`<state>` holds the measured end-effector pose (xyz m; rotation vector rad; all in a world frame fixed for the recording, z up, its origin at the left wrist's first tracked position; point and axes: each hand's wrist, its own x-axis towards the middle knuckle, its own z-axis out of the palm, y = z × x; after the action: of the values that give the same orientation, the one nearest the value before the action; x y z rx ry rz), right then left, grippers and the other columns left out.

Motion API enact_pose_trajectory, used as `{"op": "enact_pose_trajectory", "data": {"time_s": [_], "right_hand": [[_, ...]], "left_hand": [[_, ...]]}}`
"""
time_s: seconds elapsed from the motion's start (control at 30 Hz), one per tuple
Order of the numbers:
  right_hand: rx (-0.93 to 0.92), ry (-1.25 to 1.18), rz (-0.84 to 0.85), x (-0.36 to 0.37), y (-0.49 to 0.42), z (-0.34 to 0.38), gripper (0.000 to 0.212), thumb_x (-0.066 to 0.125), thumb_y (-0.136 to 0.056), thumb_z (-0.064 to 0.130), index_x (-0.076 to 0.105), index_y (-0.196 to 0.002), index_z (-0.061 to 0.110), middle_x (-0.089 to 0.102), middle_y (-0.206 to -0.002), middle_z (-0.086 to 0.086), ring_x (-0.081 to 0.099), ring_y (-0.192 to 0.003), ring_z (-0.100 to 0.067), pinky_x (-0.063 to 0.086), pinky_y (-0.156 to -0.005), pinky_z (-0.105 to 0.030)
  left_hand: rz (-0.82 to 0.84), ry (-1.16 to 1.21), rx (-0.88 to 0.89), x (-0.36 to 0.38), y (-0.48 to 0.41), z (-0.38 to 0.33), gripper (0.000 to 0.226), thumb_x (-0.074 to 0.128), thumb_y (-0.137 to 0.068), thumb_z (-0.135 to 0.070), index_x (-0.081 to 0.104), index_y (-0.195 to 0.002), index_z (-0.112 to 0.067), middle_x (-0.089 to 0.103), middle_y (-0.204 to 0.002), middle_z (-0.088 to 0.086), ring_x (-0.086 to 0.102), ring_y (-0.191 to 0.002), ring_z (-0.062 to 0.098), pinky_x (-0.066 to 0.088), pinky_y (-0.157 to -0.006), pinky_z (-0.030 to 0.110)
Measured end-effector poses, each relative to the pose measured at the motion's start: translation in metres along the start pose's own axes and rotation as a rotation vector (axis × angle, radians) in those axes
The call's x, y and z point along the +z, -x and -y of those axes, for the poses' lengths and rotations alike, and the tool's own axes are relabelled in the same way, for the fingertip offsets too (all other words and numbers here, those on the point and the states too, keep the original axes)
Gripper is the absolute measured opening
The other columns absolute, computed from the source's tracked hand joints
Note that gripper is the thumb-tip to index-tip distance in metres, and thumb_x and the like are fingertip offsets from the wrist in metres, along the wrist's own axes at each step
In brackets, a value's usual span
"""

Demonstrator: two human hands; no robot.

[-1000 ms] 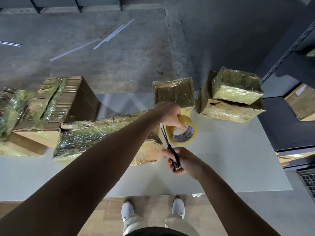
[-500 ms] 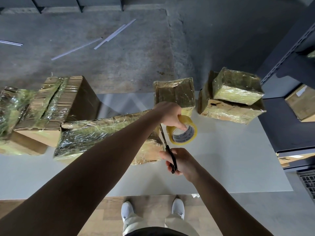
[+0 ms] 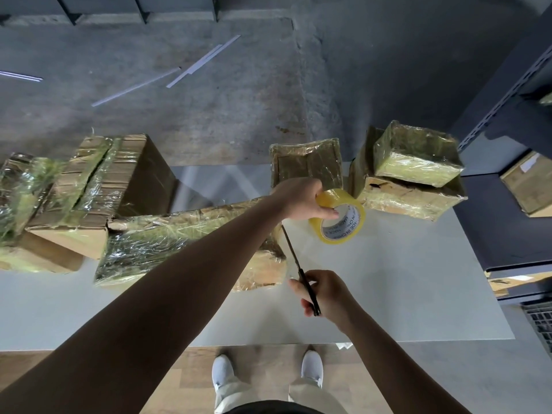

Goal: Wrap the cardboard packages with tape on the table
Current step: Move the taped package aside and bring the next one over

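My left hand (image 3: 301, 198) grips a yellow tape roll (image 3: 340, 218) just above the grey table (image 3: 403, 279), right of a long tape-wrapped cardboard package (image 3: 167, 240). My right hand (image 3: 325, 292) holds black-handled scissors (image 3: 298, 264), blades closed and pointing up toward the left hand, beside the package's right end. A thin clear strip of tape seems to run between package and roll, hard to make out.
Other wrapped packages stand around: a big box (image 3: 98, 186) and a bundle (image 3: 21, 189) at left, a small one (image 3: 307, 162) behind the roll, two stacked (image 3: 412, 174) at right. Dark shelving (image 3: 507, 121) flanks the right. My shoes (image 3: 222, 369) show below the table's edge.
The left hand has lifted and tilted the tape roll slightly to the right. The scissor blades have closed and the right hand has dropped back a little.
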<state>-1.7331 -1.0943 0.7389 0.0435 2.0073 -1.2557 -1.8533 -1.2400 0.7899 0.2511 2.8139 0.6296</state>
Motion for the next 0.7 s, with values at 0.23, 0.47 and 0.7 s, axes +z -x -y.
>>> {"op": "enact_pose_trajectory", "data": {"time_s": [0.23,0.47,0.7], "right_hand": [[0.038,0.025,-0.084,0.002,-0.013,-0.015,0.028,0.067,-0.088,0.039,0.063,-0.088,0.011,0.064,-0.058,-0.002,0.062,-0.048,-0.013,0.054,-0.052,-0.027],[0.198,0.367,-0.139,-0.019,-0.031,-0.052,0.040,0.063,-0.088,0.045,0.055,-0.098,0.007,0.064,-0.080,-0.003,0.065,-0.076,-0.022,0.049,-0.062,-0.027],[0.255,0.740,-0.292,-0.024,-0.060,-0.050,0.045,0.054,-0.091,0.037,0.039,-0.125,0.012,0.050,-0.122,-0.014,0.053,-0.113,-0.030,0.045,-0.090,-0.035]], "left_hand": [[-0.007,0.000,-0.004,0.000,0.001,-0.001,0.057,0.066,-0.073,-0.068,0.056,-0.104,-0.020,0.056,-0.088,-0.010,0.054,-0.082,0.012,0.041,-0.067,0.029],[-0.010,0.012,-0.045,0.001,-0.002,-0.003,0.060,0.065,-0.071,-0.071,0.057,-0.101,-0.019,0.059,-0.088,-0.008,0.056,-0.083,0.014,0.049,-0.074,0.033],[-0.031,0.094,-0.098,-0.003,-0.007,-0.004,0.062,0.067,-0.072,-0.069,0.061,-0.096,-0.013,0.066,-0.090,0.002,0.061,-0.083,0.019,0.049,-0.074,0.035]]}}
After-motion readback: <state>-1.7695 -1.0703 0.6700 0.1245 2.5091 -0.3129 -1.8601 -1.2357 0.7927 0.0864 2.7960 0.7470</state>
